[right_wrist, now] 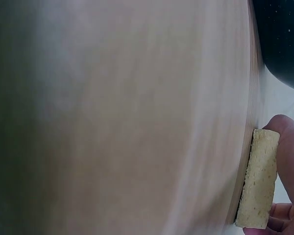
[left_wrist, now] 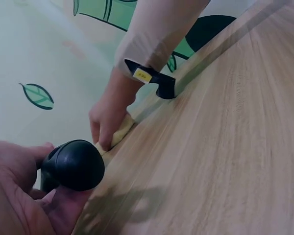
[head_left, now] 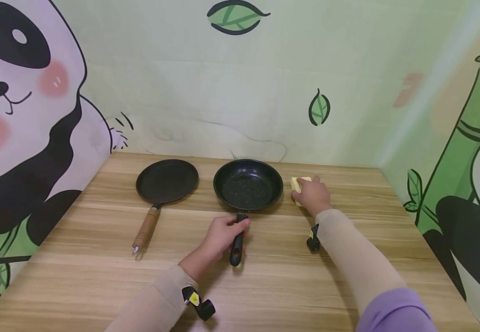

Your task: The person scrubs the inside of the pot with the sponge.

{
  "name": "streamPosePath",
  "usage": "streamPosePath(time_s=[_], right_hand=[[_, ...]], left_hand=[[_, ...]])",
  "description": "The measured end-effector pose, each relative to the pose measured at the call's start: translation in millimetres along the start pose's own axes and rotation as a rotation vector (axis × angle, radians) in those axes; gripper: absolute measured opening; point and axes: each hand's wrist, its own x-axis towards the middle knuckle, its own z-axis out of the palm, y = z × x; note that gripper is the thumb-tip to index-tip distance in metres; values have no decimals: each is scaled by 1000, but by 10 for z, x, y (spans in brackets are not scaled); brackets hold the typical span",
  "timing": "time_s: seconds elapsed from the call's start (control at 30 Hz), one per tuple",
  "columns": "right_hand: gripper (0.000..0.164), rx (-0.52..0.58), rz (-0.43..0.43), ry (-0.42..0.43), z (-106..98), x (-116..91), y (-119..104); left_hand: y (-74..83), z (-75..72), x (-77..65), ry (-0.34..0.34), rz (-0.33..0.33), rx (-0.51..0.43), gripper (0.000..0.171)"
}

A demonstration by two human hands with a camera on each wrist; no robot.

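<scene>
A black speckled frying pan (head_left: 248, 184) stands at the middle of the wooden table. My left hand (head_left: 223, 235) grips its black handle (head_left: 236, 251), thumb laid over the top; the handle's rounded end (left_wrist: 78, 165) faces the left wrist camera. To the right of the pan, my right hand (head_left: 313, 196) holds a yellow sponge (head_left: 295, 185) between thumb and fingers. In the right wrist view the porous sponge (right_wrist: 258, 181) sits right at the tabletop, its dark underside edge facing the wood. Most of the sponge's top is hidden by the hand in the head view.
A flat black griddle pan (head_left: 167, 180) with a brown wooden handle (head_left: 146, 228) lies to the left of the frying pan. The wooden table (head_left: 98, 276) ends at the back against a wall (head_left: 173, 92) printed with pandas, leaves and bamboo. Small black wrist cameras (head_left: 198, 303) hang off both sleeves.
</scene>
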Motion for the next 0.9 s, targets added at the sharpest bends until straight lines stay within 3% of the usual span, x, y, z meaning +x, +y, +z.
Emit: streamPosePath(time_s=[0.23, 0.53, 0.9], right_hand=[[62, 4, 1, 8, 18, 5, 20], [63, 6, -3, 15, 44, 26, 57], [63, 6, -3, -4, 11, -5, 18]], left_hand=[[-11, -130, 28, -84, -89, -69, 40], [11, -196, -15, -100, -116, -101, 50], [-15, -134, -19, -115, -121, -148, 52]])
